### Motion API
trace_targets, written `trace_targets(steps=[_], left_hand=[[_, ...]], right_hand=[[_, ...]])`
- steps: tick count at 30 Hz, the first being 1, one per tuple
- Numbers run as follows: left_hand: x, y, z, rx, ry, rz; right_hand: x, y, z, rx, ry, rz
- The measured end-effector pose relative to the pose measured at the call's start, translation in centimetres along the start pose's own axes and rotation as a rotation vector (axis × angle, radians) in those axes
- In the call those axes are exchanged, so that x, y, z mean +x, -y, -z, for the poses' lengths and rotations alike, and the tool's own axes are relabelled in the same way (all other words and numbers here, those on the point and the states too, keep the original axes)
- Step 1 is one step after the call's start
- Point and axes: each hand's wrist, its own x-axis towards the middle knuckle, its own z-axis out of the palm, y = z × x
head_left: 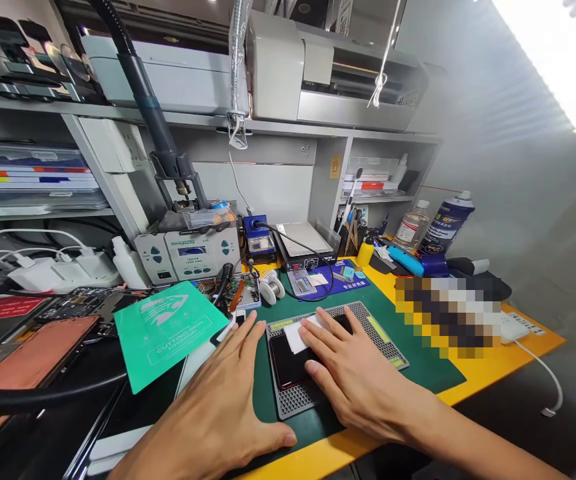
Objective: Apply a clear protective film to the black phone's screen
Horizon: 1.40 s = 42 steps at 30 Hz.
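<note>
A dark phone (288,363) lies flat on a grey perforated work pad (383,340) on the green mat (418,367). My right hand (353,373) rests on the phone with its fingers stretched out, pressing a small white wipe (297,337) against the glass. My left hand (218,407) lies flat and open on the mat just left of the pad, fingers extended toward a white-edged device (228,328).
A green cutting-skin sheet (165,330) lies at left beside an orange-backed phone (38,360) and opened phone parts. Behind stand a rework station (188,253), a small heating plate (301,243), solder wire spool (271,288), bottles (445,223) and shelves. A white cable (543,373) trails at right.
</note>
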Motion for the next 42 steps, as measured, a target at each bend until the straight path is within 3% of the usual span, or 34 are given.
trace_targets(steps=[6, 11, 16, 24, 32, 42], left_hand=[[0.1, 0.3, -0.5, 0.01, -0.034, -0.038], [0.6, 1.2, -2.2, 0.092, -0.118, -0.074], [0.8, 1.6, -2.6, 0.094, -0.119, -0.077], [0.5, 0.1, -1.0, 0.094, 0.03, 0.057], [0.4, -1.3, 0.5, 0.106, 0.12, 0.1], [0.6, 0.8, -1.6, 0.07, 0.017, 0.008]], right_hand=[[1.7, 4.0, 0.2, 0.11, 0.012, 0.053], [0.3, 4.9, -0.6, 0.186, 0.075, 0.033], [-1.7, 4.1, -1.3, 0.221, 0.164, 0.035], [-3.5, 1.1, -1.1, 0.064, 0.014, -0.131], [-5.0, -2.1, -0.6, -0.068, -0.004, -0.265], [-3.3, -3.0, -0.2, -0.03, -0.021, -0.244]])
